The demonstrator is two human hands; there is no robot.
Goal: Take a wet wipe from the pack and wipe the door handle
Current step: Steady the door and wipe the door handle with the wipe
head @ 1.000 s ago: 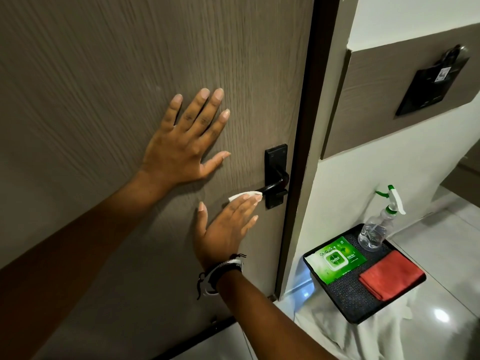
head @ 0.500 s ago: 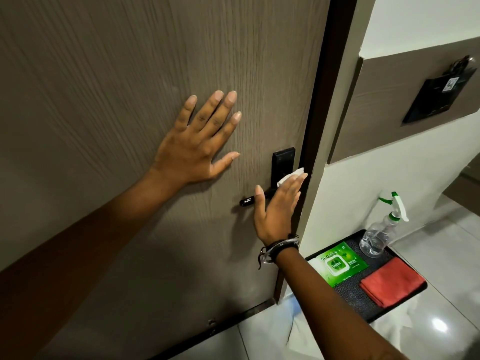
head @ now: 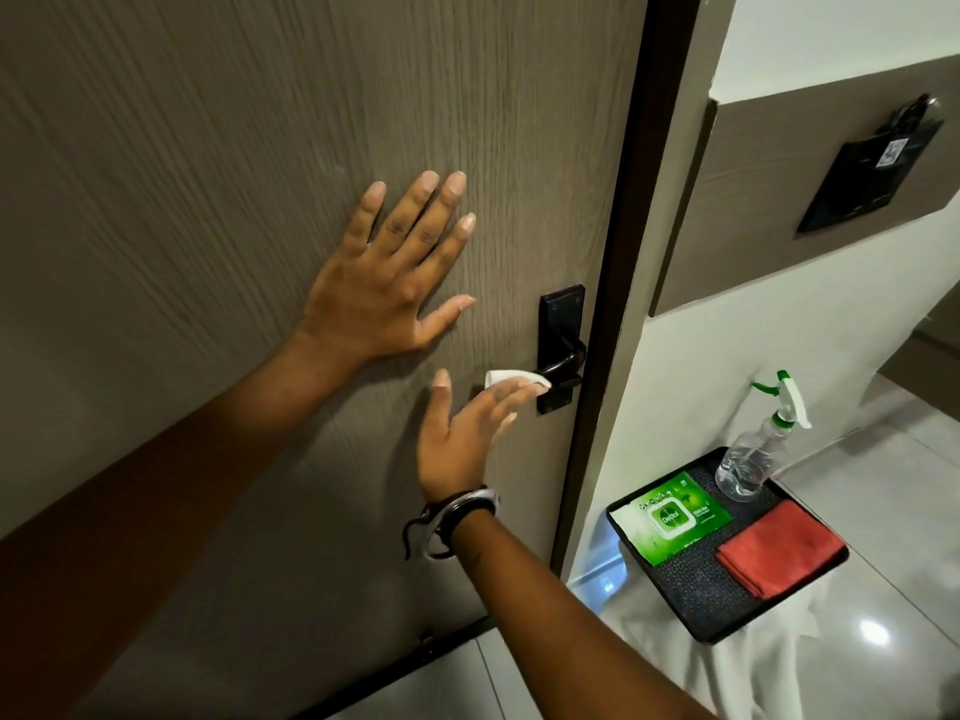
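Presses the left hand [head: 382, 288] flat on the door [head: 208, 148] at centre left, fingers spread. Just below and to the right, reaches with the right hand [head: 460, 439], fingers straight and close together, thumb raised, pushing the white wet wipe [head: 506, 377] against the lever of the black door handle [head: 563, 363] at mid-frame. At lower right: green pack [head: 670, 517] lying on a black tray [head: 691, 600], beside a spray bottle [head: 753, 459] and a folded red cloth [head: 779, 556].

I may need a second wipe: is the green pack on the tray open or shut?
It looks shut: the green pack has its flap lying flat on top, and no wipe sticks out.
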